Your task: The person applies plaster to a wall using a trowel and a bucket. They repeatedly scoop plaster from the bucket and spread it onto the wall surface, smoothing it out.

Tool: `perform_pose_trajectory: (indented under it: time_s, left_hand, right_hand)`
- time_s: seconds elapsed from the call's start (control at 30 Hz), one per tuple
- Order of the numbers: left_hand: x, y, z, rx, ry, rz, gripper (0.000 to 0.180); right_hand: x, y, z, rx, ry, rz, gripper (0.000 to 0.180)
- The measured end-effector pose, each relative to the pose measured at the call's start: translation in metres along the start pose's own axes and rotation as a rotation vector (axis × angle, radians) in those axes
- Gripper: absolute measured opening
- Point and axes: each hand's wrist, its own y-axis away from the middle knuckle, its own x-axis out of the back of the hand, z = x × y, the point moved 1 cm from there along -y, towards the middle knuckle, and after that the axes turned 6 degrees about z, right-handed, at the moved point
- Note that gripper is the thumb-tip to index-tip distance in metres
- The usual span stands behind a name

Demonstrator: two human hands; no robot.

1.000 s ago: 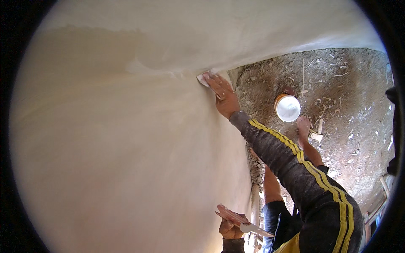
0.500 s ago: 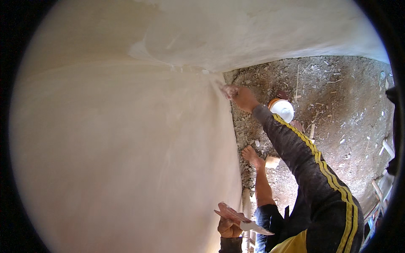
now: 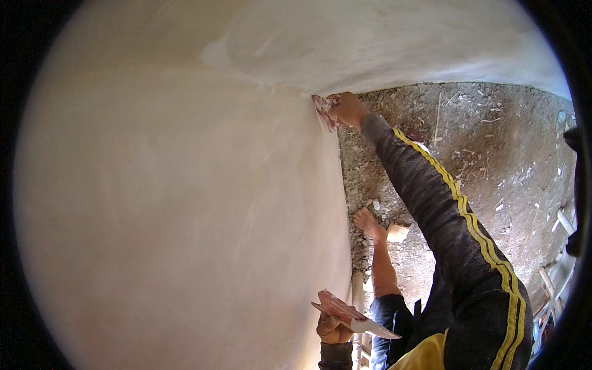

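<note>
My right hand [image 3: 349,111] reaches far forward, fingers closed round a reddish, white-smeared putty spreader [image 3: 323,113]. Its flat face lies against the pale plastered wall [image 3: 185,203], low down beside the corner where two walls meet. Lower in the view, close to my body, my left hand [image 3: 333,329] grips a second flat reddish spreader [image 3: 343,308]. White putty [image 3: 373,328] coats the end of this one that points right. A lighter, smoother patch [image 3: 271,46] shows on the adjoining wall.
Rough, gravelly ground [image 3: 493,160] with wood chips and scraps spreads to the right. My forearm mostly hides a white bucket [image 3: 423,147]. My bare foot [image 3: 367,223] stands near the wall base beside a small tan block [image 3: 398,232]. Poles [image 3: 550,288] lie at the right edge.
My right hand has moved forward and slightly left, up to the corner, and its spreader now shows plainly. The forearm covers most of the bucket. My left hand has barely moved.
</note>
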Motion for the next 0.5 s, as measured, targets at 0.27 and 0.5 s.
perform_pose_trajectory:
  time_s: [0.27, 0.5]
  left_hand:
    - [-0.006, -0.003, 0.001, 0.004, 0.044, 0.009, 0.034]
    - [-0.012, 0.001, 0.006, -0.012, 0.064, 0.005, 0.038]
  right_hand:
    - [0.02, -0.005, -0.023, -0.137, -0.248, -0.096, 0.011]
    - [0.046, 0.01, -0.078, -0.319, -0.447, -0.092, 0.016]
